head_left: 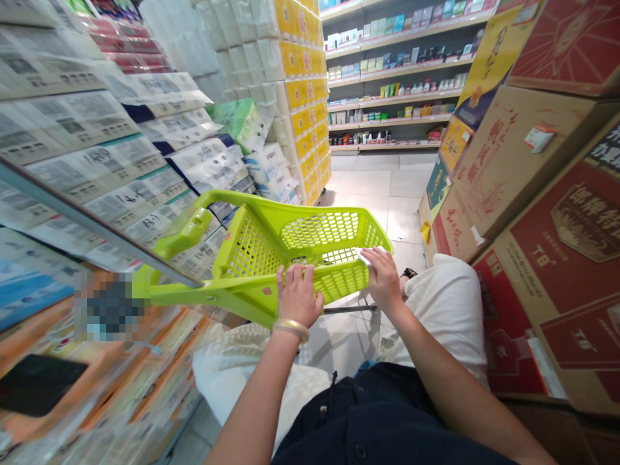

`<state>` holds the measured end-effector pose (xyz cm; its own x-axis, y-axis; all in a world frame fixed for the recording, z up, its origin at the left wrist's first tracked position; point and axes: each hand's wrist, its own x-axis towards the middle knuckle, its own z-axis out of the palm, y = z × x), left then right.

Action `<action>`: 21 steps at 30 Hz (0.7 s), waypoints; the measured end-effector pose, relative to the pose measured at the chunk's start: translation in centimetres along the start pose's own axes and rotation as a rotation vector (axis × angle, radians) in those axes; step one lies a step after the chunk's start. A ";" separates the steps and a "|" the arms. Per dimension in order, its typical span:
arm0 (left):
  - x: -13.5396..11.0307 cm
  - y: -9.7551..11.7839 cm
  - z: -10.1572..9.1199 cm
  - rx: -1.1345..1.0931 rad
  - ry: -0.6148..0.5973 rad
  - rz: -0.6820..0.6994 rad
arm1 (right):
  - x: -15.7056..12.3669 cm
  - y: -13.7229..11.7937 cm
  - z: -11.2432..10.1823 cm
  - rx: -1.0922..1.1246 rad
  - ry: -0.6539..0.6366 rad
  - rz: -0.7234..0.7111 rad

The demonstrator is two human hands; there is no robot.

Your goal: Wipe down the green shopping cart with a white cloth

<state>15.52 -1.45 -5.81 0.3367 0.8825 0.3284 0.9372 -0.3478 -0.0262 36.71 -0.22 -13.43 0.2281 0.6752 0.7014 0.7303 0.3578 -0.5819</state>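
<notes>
A lime-green plastic shopping basket (271,242) with a long handle (194,223) is tipped on its side above my knees, its open mouth facing up and away. My left hand (298,297), with a gold bangle on its wrist, has its fingers curled over the basket's near rim. My right hand (383,276) rests on the rim's right corner, fingers closed over a small flat white item (369,256) pressed against the rim. What the white item is, I cannot tell. The inside of the basket shows nothing else.
Shelves of packaged tissue (121,161) run close along the left. Red and brown cartons (547,213) are stacked on the right. A tiled aisle (378,187) leads to product shelves (392,84) at the back. A thin dark rod (349,310) shows under the basket.
</notes>
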 end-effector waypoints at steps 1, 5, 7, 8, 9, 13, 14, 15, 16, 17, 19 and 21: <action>0.0 0.0 0.0 0.000 0.005 -0.002 | 0.1 0.5 -0.2 -0.008 0.036 0.043; -0.2 0.0 0.2 0.004 0.019 -0.014 | -0.3 -0.2 0.3 -0.019 0.050 0.054; -0.3 0.0 0.1 0.008 0.026 -0.014 | -0.8 -1.6 0.9 -0.002 -0.021 -0.038; -0.4 0.0 0.1 0.009 0.027 -0.013 | -0.9 -2.1 1.1 0.008 -0.055 -0.084; -0.4 0.0 0.0 0.010 0.027 -0.012 | -1.0 -2.3 1.1 0.014 -0.081 -0.117; -0.6 -0.2 -0.1 0.006 0.016 -0.012 | -0.6 -0.5 0.3 0.016 -0.015 -0.056; -0.7 -0.2 -0.1 0.004 0.016 -0.013 | -0.4 0.2 0.1 0.016 0.029 -0.009; -0.7 -0.2 0.0 0.003 0.018 -0.014 | -0.3 0.7 -0.1 0.016 0.073 0.035; -0.7 -0.2 0.0 0.002 0.020 -0.014 | -0.2 1.0 -0.2 0.014 0.106 0.068; -0.8 -0.1 0.1 0.002 0.024 -0.016 | -0.2 0.9 -0.2 0.009 0.118 0.084; -0.8 -0.1 0.1 0.005 0.034 -0.016 | -0.5 -0.2 0.3 0.002 0.078 0.049; -0.9 -0.1 0.2 0.009 0.048 -0.011 | -0.9 -2.1 0.9 0.012 -0.020 -0.056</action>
<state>15.18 -2.16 -6.24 0.3214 0.8703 0.3732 0.9418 -0.3347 -0.0306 34.41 -0.95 -13.23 0.1741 0.6668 0.7246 0.7339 0.4027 -0.5470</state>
